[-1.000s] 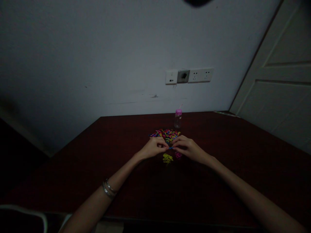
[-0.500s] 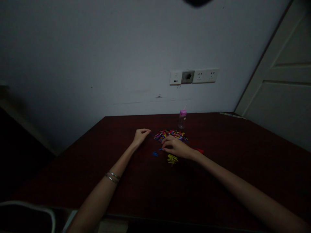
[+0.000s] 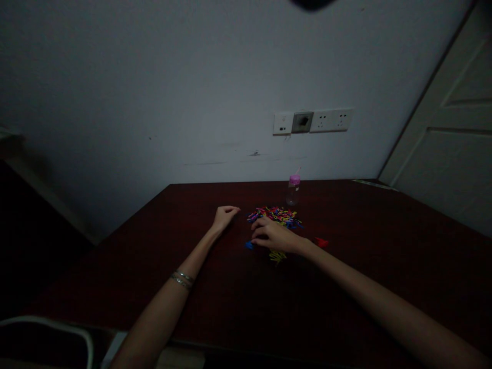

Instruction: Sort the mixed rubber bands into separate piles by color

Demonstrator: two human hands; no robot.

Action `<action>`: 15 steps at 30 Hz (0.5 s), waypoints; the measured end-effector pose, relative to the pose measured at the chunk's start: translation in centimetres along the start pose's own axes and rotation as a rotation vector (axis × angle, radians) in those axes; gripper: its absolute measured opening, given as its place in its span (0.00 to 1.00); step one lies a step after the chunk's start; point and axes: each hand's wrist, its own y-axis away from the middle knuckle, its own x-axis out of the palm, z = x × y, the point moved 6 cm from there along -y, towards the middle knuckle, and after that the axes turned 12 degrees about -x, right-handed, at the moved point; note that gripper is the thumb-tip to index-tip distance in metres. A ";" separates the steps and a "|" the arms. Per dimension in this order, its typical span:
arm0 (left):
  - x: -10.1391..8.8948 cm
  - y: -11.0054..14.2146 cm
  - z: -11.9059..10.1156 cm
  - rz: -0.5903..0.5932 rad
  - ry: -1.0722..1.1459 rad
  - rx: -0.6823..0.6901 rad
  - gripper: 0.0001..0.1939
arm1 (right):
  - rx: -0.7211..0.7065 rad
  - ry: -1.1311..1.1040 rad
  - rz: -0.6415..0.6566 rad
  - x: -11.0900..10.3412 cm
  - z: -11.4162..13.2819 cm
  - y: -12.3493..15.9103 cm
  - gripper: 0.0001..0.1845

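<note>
My left hand [image 3: 223,218] rests on the table left of a mixed heap of small, thin colourful pieces [image 3: 274,215], thumb and fingertips pinched together. Whatever may be between them is too small and dark to make out. My right hand [image 3: 274,237] hovers at the near side of the heap, its fingers apart and no piece visible in them. Just beside its thumb lies a small blue pile [image 3: 249,245]. A yellow pile [image 3: 277,257] sits partly beneath that hand, and a red pile [image 3: 321,242] lies to the right beyond the wrist.
A clear bottle with a pink lid [image 3: 293,190] stands behind the heap on the dark red table [image 3: 215,318]. Wall sockets [image 3: 312,122] are set in the wall behind. To the right is a pale panelled door [image 3: 453,154].
My right hand has moved slightly left to the blue pile, and the blue piece in its fingers no longer shows there. The left hand keeps its pinch; the view has shifted a little.
</note>
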 end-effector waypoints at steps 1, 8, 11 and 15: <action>0.0 -0.1 0.0 0.002 -0.018 0.008 0.11 | 0.001 -0.002 -0.014 -0.2 0.0 0.1 0.10; 0.4 0.5 -1.0 0.016 -0.376 0.180 0.09 | 0.099 0.022 -0.111 -3.0 -1.7 3.0 0.11; 0.8 0.9 -1.2 0.009 -0.547 0.238 0.10 | 0.137 0.032 -0.143 -3.9 -2.6 5.1 0.11; 1.1 1.0 -1.0 -0.012 -0.683 0.214 0.11 | 0.174 0.030 -0.183 -4.4 -3.7 7.7 0.10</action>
